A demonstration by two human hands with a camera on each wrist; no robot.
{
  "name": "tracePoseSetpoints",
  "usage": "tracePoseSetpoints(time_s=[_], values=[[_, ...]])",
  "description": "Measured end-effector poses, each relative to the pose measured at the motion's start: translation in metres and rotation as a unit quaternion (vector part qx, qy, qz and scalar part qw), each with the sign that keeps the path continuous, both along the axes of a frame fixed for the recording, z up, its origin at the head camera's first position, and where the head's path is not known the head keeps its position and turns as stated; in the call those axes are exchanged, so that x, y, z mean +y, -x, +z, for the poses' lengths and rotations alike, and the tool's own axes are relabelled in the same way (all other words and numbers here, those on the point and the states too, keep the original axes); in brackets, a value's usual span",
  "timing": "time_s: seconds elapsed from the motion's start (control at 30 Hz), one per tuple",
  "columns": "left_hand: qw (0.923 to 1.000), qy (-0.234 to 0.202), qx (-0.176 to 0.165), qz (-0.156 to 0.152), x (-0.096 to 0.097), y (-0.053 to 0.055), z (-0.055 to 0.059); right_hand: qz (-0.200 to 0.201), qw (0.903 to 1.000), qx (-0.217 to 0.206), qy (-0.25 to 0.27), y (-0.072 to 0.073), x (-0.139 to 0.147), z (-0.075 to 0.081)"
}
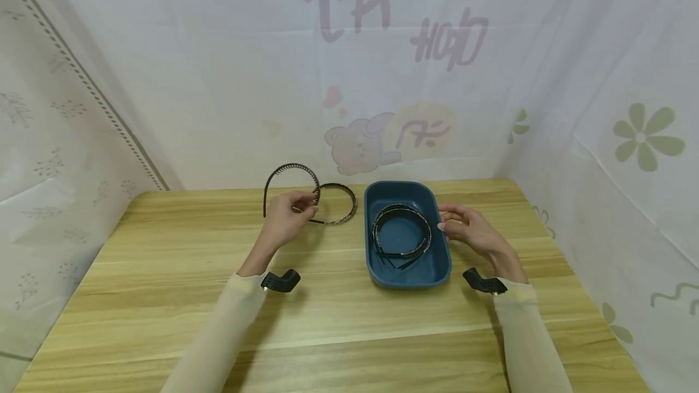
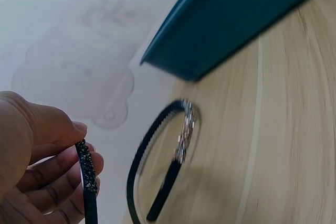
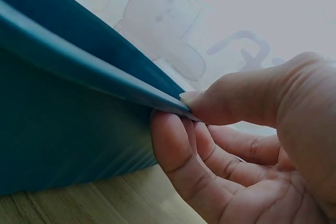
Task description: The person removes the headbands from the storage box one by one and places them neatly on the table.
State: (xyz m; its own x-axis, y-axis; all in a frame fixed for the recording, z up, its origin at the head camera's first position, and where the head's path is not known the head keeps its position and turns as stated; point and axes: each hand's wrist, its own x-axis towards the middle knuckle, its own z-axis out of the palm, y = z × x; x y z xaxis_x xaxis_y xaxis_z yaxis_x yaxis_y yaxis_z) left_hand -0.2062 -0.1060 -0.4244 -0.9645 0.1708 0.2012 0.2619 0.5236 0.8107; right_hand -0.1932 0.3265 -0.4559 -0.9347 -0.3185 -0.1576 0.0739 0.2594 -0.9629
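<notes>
My left hand (image 1: pixel 285 218) pinches a black headband (image 1: pixel 292 166) between thumb and fingers, holding it up over the left part of the table. Dark glittering stones show on its band (image 2: pixel 87 167) in the left wrist view. Just to the right of that hand, a second headband (image 1: pixel 354 206) with a sparkling section lies on the wood. On the right, my right hand (image 1: pixel 471 229) grips the rim of a blue rectangular tub (image 1: pixel 370 259), thumb on top and fingers beneath the edge. Inside the tub lie black headbands (image 1: pixel 429 236) with glittering trim, overlapping in a ring.
The wooden table (image 1: pixel 327 332) meets a printed white cloth (image 1: pixel 246 77) along its back edge. More cloth hangs at the left and right sides. Each wrist wears a black camera mount (image 1: pixel 284 281).
</notes>
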Motion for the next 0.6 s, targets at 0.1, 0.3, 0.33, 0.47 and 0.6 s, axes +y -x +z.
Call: tracePoseSetpoints(time_s=[0.1, 0.3, 0.33, 0.47, 0.6], values=[[0.9999, 0.012, -0.002, 0.011, -0.01, 0.0, -0.002, -0.001, 1.0, 0.0, 0.003, 0.0, 0.001, -0.001], [0.9992, 0.026, -0.016, 0.027, -0.027, 0.003, -0.011, 0.001, 1.0, 0.002, 0.001, 0.001, 0.001, -0.001], [0.999, 0.029, -0.02, 0.029, -0.029, 0.003, -0.012, 0.001, 1.0, 0.002, 0.0, 0.001, 0.001, -0.001], [0.998, 0.045, -0.029, 0.033, -0.037, 0.004, -0.016, -0.001, 1.0, 0.0, -0.001, 0.001, 0.001, -0.002], [0.9971, 0.062, -0.032, 0.032, -0.044, 0.007, -0.021, -0.004, 1.0, -0.001, -0.005, 0.001, 0.0, -0.002]])
